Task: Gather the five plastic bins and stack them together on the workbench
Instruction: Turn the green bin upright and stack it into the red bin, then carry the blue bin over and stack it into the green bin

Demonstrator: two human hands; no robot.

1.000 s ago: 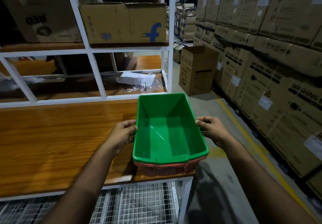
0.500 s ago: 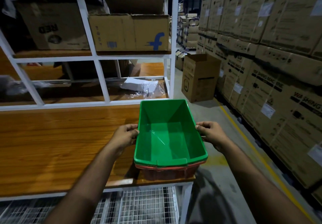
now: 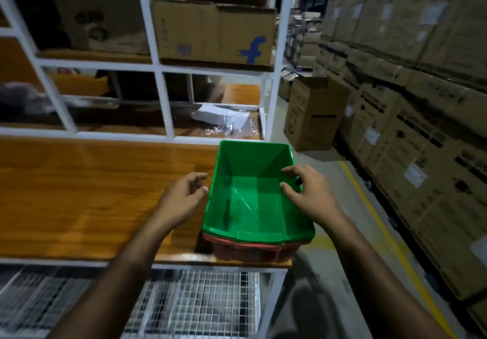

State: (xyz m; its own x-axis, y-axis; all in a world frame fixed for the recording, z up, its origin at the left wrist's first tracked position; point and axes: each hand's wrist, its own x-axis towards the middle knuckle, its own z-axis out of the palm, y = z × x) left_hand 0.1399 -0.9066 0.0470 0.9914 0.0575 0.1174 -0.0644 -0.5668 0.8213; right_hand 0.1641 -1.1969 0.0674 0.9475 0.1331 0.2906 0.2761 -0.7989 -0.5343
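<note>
Mesh shelving lies nearest, under the workbench, whose wooden top fills the view from nine o'clock to the centre. At the bench's corner, about five o'clock from centre, the stack of bins sits with a green bin nested on top and a red bin showing under its rim; how many lie below cannot be told. The left hand hangs just beside the green bin's left wall, fingers loosely curled and holding nothing. The right hand hovers over the right rim with fingers spread, gripping nothing; whether it touches the rim is unclear.

The stack looks to overhang the bench's right edge slightly, so the step is best finished by pressing evenly on both long rims to seat the bin level, then sliding the whole stack toward nine o'clock, away from the drop.

Beyond, at twelve o'clock, stands a white rack with a cardboard box; stacked cartons line the aisle at two o'clock.
</note>
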